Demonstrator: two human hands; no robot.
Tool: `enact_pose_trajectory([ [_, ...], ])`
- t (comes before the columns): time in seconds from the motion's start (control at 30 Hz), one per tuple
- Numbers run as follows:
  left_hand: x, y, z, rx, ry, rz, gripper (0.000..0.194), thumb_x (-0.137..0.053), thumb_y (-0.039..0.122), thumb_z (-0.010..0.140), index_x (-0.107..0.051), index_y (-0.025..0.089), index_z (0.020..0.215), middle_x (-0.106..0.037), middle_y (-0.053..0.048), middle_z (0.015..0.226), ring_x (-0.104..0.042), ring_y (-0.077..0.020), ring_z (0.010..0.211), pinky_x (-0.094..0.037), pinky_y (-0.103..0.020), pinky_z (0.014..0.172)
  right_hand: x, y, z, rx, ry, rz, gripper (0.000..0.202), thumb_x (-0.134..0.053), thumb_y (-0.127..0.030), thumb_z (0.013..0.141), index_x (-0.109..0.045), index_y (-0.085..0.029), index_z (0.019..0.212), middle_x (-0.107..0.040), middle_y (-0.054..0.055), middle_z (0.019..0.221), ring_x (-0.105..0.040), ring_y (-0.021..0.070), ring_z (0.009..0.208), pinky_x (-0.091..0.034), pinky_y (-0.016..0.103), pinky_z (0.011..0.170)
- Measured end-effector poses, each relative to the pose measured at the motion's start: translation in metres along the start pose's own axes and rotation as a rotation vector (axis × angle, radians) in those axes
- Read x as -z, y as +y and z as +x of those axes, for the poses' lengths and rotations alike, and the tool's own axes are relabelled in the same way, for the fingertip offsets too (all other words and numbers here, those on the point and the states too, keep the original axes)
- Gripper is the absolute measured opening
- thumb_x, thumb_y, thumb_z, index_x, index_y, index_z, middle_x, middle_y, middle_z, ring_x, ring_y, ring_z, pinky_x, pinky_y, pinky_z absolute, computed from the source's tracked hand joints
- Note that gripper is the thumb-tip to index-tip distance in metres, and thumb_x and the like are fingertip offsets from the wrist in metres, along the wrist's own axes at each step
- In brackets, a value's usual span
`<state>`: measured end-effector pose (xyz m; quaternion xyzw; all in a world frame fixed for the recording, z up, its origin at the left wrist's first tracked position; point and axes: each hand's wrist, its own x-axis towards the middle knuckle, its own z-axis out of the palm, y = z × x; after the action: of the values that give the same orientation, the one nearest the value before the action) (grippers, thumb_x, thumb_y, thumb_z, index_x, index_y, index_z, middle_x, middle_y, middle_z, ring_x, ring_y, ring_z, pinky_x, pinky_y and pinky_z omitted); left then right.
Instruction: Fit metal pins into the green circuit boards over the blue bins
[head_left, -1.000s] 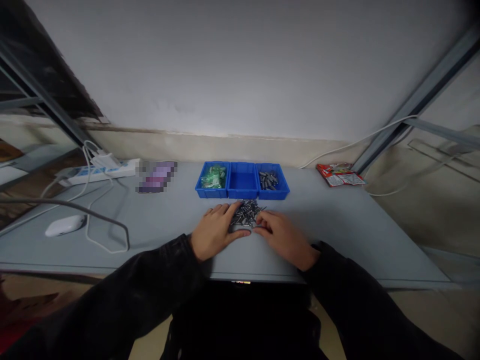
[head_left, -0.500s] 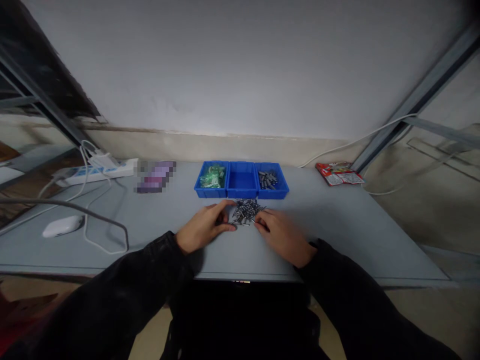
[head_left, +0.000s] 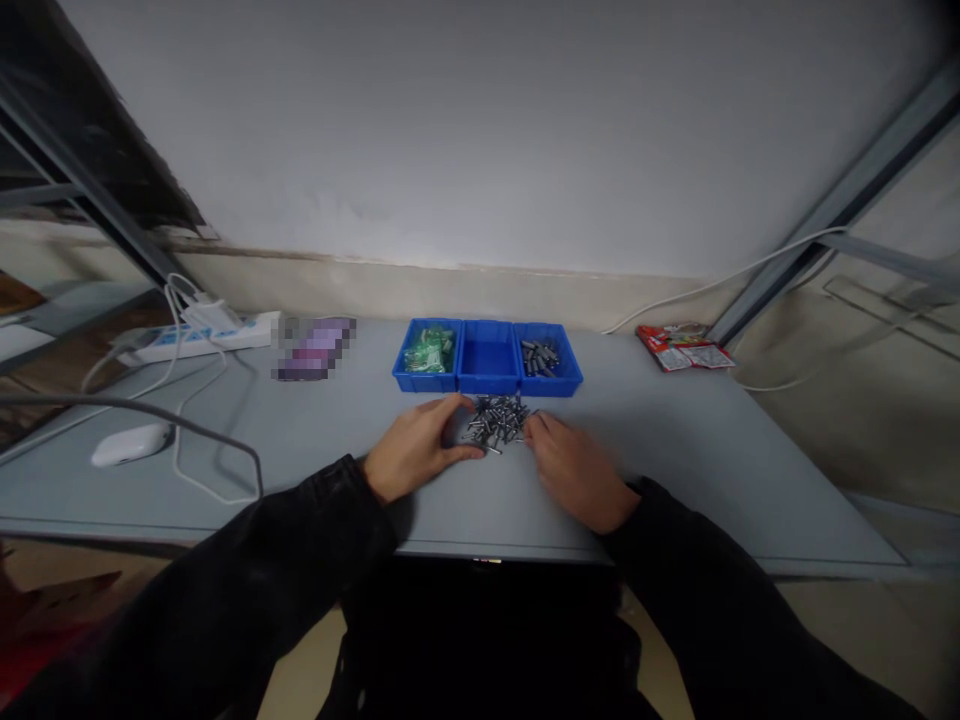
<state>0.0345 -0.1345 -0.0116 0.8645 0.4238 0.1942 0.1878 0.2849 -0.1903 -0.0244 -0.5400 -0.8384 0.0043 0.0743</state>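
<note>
A pile of small dark metal pins lies on the grey table between my hands. My left hand curves around the pile's left side, thumb and index finger spread apart, holding nothing. At the right edge of the pile, my right hand has its fingers curled together; what is in them, if anything, is hidden. Just beyond the pile stand three joined blue bins: the left bin with green-tinted clear pieces, the middle bin with a bare floor, and the right bin with grey metal cylinders.
To the left lie a white power strip with plugs and cables, a purple pixelated phone-like object and a white earbud case. A red snack packet sits at the back right. Behind the table rises a wall.
My right hand has shifted slightly right and away from me at the pile's edge, its fingers more curled. My left thumb has moved a little right along the near side. The view shifted slightly.
</note>
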Motion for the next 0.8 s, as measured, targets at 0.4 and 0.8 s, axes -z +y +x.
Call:
enact_pose_trajectory([
  [0.4,-0.001,0.005,0.014,-0.074,0.017,0.080,0.047,-0.074,0.057,0.089,-0.060,0.020,0.115,-0.063,0.000,0.080,-0.058,-0.0182,0.068,-0.043,-0.030,0.063,0.038,0.014,-0.006,-0.055,0.094,-0.219,0.022,-0.045,0.001,0.090,-0.051,-0.020,0.097,-0.062,0.011,0.094,-0.056,0.0200,0.072,-0.028,0.035,0.057],
  [0.8,0.013,0.016,0.058,-0.304,0.275,-0.019,0.029,-0.046,0.034,0.109,-0.070,0.016,0.107,-0.075,-0.005,0.097,-0.068,-0.0160,0.083,-0.051,-0.030,0.081,0.038,0.018,0.066,0.130,0.442,0.068,0.018,-0.038,-0.010,0.101,-0.052,-0.021,0.097,-0.062,0.007,0.102,-0.056,0.0186,0.087,-0.041,0.029,0.073],
])
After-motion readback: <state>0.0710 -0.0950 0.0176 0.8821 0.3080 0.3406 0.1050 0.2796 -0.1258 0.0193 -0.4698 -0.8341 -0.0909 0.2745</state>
